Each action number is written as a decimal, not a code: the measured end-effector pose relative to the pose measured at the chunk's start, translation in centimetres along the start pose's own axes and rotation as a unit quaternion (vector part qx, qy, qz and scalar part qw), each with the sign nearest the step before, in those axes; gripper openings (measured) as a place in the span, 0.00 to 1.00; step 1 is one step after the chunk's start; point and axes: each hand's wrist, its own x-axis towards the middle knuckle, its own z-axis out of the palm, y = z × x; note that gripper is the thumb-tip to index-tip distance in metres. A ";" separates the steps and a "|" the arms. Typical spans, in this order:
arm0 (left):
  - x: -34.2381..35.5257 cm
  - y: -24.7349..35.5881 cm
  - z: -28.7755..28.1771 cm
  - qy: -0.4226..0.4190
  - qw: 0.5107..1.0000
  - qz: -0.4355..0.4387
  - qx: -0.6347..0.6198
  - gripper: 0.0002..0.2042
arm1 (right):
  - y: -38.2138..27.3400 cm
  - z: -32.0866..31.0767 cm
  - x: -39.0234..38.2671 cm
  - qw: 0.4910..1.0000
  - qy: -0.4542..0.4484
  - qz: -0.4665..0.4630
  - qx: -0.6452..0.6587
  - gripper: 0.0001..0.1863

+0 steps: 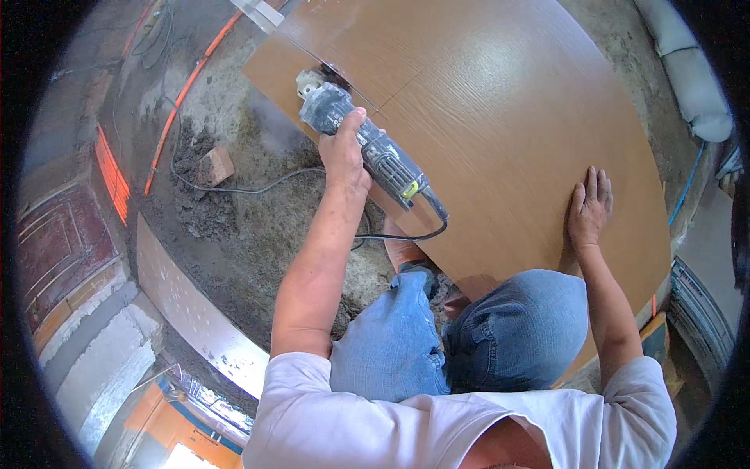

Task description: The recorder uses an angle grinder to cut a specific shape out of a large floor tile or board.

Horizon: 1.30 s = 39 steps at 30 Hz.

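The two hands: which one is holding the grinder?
The left hand: it grips the grinder, while the right hand holds no tool and lies on the brown panel.

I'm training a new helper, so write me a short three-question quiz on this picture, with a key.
1. Which hand holds the grinder?
2. True or false: the right hand is gripping the cord.
3. What colour is the large panel in front of the person: A) white, B) brown, C) blue?

Key:
1. The left hand.
2. False; it rests on the panel with its fingers extended.
3. B.
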 end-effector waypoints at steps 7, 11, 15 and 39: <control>-1.0 -0.4 0.1 -0.006 1.000 0.005 0.002 0.13 | 0.1 0.1 0.0 1.000 0.010 -0.003 0.008 0.26; -1.7 -0.9 0.3 -0.005 1.000 0.018 0.004 0.13 | -0.1 0.0 0.0 1.000 0.004 0.004 0.004 0.26; -1.5 -0.6 0.2 -0.003 1.000 0.003 0.011 0.13 | -0.1 0.1 -0.1 1.000 0.004 0.001 0.008 0.27; -3.2 -1.9 0.4 -0.003 1.000 -0.005 0.003 0.13 | -0.1 0.2 0.1 1.000 0.008 0.004 0.011 0.26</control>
